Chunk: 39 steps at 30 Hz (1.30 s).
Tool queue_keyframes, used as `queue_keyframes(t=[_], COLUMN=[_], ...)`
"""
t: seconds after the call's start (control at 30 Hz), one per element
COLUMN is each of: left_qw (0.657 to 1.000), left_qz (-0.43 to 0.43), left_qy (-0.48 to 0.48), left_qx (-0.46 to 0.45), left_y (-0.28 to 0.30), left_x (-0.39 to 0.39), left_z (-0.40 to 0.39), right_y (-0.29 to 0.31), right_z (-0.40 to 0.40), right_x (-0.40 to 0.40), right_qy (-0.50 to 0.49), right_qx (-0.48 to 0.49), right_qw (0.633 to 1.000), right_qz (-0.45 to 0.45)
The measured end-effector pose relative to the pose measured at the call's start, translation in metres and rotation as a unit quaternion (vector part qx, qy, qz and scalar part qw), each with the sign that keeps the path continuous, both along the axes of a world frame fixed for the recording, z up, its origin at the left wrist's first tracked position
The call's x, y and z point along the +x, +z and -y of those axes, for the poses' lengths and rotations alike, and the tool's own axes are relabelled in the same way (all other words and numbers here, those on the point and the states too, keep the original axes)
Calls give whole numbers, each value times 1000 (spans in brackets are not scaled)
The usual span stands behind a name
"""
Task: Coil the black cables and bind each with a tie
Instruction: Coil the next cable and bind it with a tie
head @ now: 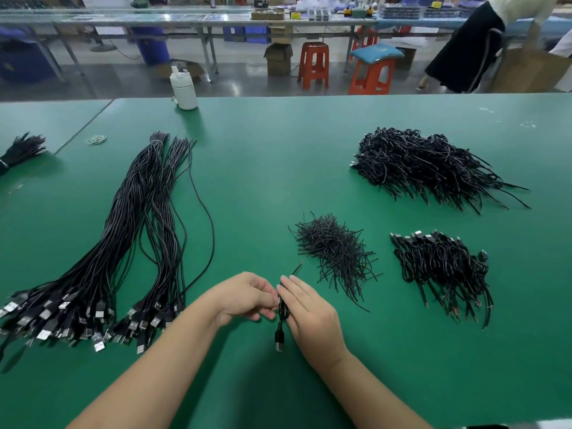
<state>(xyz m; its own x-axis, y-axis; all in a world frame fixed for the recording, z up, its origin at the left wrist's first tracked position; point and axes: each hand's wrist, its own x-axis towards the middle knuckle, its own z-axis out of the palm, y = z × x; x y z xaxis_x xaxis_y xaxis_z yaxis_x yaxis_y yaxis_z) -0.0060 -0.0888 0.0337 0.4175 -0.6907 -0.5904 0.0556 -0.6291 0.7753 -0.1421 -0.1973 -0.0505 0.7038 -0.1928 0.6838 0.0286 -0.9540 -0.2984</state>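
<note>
Low centre of the frame, above the green bench, both hands pinch one small coiled black cable: left hand steadying the loops, right hand likely cinching a tie. The loose heap of thin black ties lies just beyond, within easy reach.

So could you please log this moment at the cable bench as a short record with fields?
surface: green table
left hand: pinches the coiled cable
right hand: fingers against the same coil
plug end: hangs below the hands
uncoiled cables: long bundle, left
ties: loose pile, just right of the hands
finished coils: near right pile; larger heap beyond
bottle: white, far edge
</note>
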Motion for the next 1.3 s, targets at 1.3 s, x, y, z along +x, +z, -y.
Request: queue_keyframes(t=[1.3], left_qw=[944], left_qz=[295], left_qy=[39], left_qx=[-141], left_y=[6], left_x=[-2], left_z=[-2], right_y=[62], right_z=[3], right_x=[22], right_qy=[102], right_qx=[595], right_qw=[787], right_qz=[-127])
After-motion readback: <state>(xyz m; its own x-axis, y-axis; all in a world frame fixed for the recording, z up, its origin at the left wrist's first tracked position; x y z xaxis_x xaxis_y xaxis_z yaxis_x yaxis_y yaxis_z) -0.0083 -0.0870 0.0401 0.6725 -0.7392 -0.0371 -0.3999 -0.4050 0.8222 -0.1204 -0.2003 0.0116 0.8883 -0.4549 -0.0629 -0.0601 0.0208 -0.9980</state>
